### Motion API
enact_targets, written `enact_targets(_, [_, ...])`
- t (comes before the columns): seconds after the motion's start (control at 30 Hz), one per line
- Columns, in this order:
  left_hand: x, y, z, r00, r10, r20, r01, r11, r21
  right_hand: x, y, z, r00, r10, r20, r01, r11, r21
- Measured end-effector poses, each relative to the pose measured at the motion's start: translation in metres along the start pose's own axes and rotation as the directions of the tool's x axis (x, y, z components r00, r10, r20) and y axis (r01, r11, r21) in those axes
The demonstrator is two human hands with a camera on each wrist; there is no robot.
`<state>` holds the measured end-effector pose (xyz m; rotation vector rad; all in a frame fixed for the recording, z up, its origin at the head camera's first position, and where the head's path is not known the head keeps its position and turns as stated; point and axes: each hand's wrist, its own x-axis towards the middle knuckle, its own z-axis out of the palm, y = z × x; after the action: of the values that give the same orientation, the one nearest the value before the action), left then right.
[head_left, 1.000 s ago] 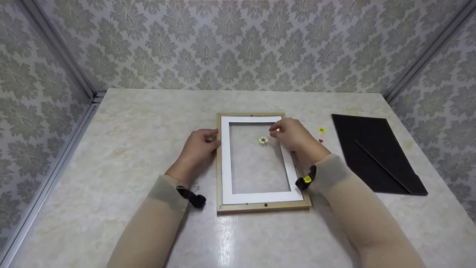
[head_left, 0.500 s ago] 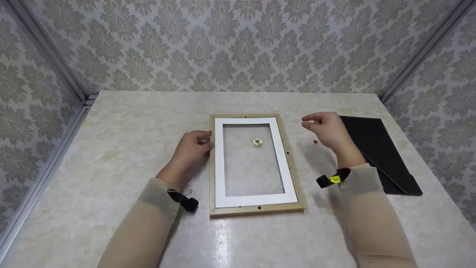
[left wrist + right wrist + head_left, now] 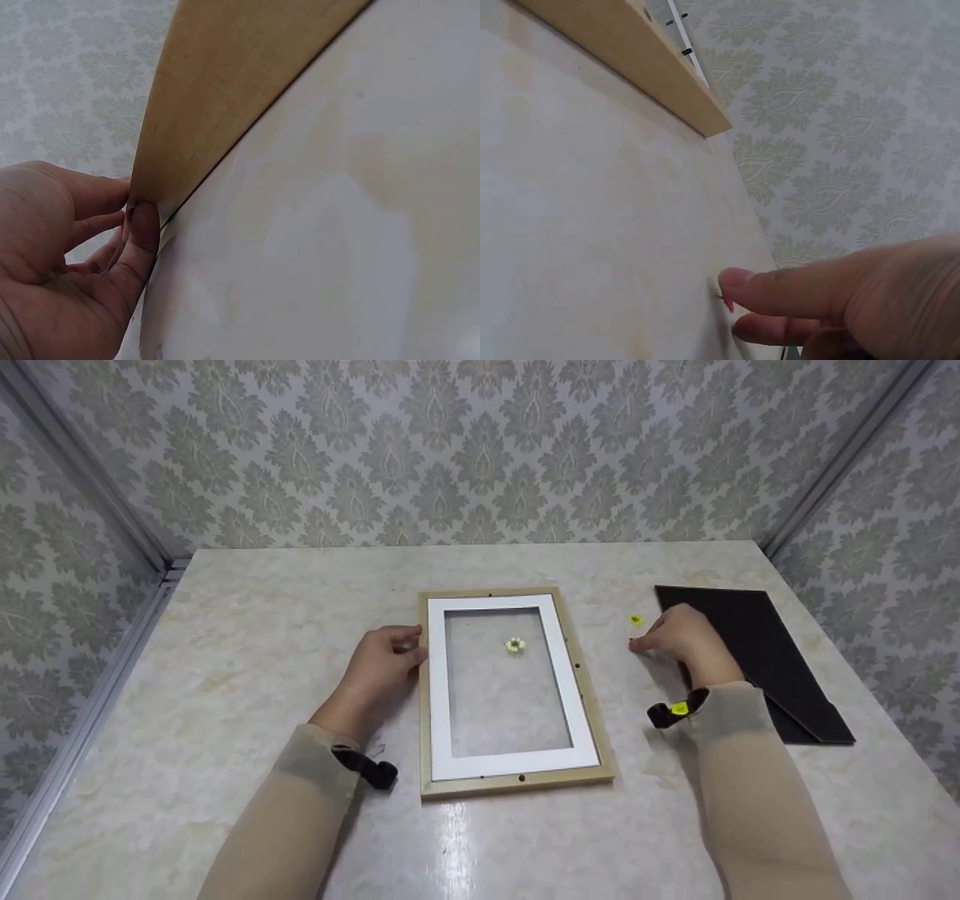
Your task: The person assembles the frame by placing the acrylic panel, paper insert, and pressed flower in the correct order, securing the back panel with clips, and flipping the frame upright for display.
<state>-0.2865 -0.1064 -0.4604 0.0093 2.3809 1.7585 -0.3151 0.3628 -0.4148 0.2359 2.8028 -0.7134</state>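
A light wooden picture frame (image 3: 517,789) with a white inner mat (image 3: 517,765) lies flat on the table. Inside its opening sits a small white flower (image 3: 514,645). My left hand (image 3: 377,666) rests at the frame's left edge, thumb and forefinger apart; the left wrist view shows the thumb (image 3: 144,225) against the frame's wooden side (image 3: 214,82). To the right of the frame, my right hand (image 3: 686,639) is down close to the table. Its fingertips pinch a tiny red flower (image 3: 728,301). A yellow flower (image 3: 636,619) lies just beyond those fingers.
A black board (image 3: 739,622) with a flap across it lies at the right of the table, partly behind my right hand. Patterned wall panels (image 3: 480,457) stand along the table's back and sides. The pale marbled tabletop (image 3: 247,630) extends left of the frame.
My right hand has gone from over the frame out to the right, then down to the red flower. The left hand stays at the frame's edge; the view has shifted slightly.
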Motion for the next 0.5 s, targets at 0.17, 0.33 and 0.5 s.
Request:
enact_targets(0.17, [0.0021,-0.0006,-0.0003,1.000,-0.030,-0.004,0.030,1.000,0.010,0.0035,-0.0007,0.0020,1.000,0.007,0.003,-0.007,1.000,-0.003])
enact_targets(0.33, [0.0035,-0.0014,-0.0016,1.000,-0.019,0.000,0.018,0.999,0.032,0.0027,-0.0045,0.0047,1.000,0.008,-0.027,-0.009,1.000,-0.024])
enact_targets(0.5, [0.0058,0.0005,-0.0019,1.000,-0.011,0.002,0.011,0.999,0.052,0.0012,-0.0082,0.0054,0.998,0.000,-0.061,-0.005,0.997,-0.073])
